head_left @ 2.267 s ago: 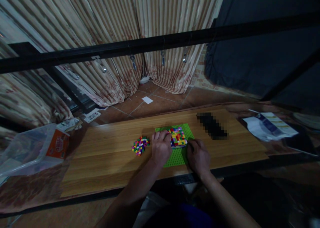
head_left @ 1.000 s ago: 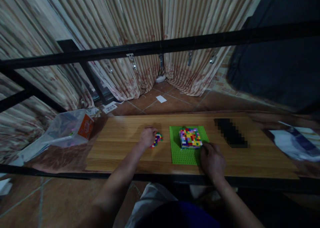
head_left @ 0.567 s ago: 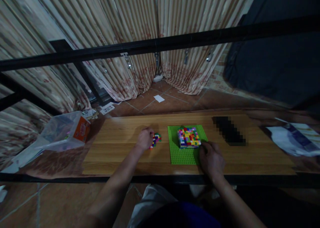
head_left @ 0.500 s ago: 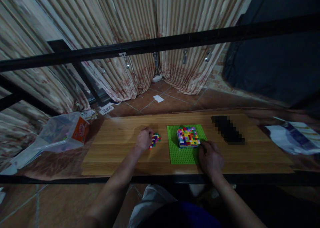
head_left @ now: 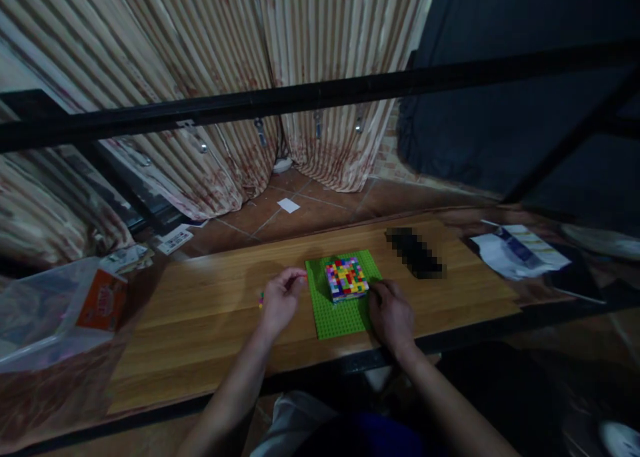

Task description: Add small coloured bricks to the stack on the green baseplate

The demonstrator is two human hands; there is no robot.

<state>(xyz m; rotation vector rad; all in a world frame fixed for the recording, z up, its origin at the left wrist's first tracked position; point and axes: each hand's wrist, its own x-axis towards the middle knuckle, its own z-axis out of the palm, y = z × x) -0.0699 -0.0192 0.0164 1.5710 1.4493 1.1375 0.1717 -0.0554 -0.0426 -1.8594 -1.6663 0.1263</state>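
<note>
Bare wood of the table (head_left: 200,323) is left open to the left of the left hand (head_left: 278,302), w/ only a few loose bricks (head_left: 261,300) just beside it; the way between the hands is taken up by the green baseplate (head_left: 340,310) and the brick block (head_left: 347,278) on it; right of the right hand (head_left: 391,313) a clear strip is seen, bounded further back by a blurred dark object (head_left: 414,252); overhead, access is crossed by a black bar (head_left: 320,97).
</note>
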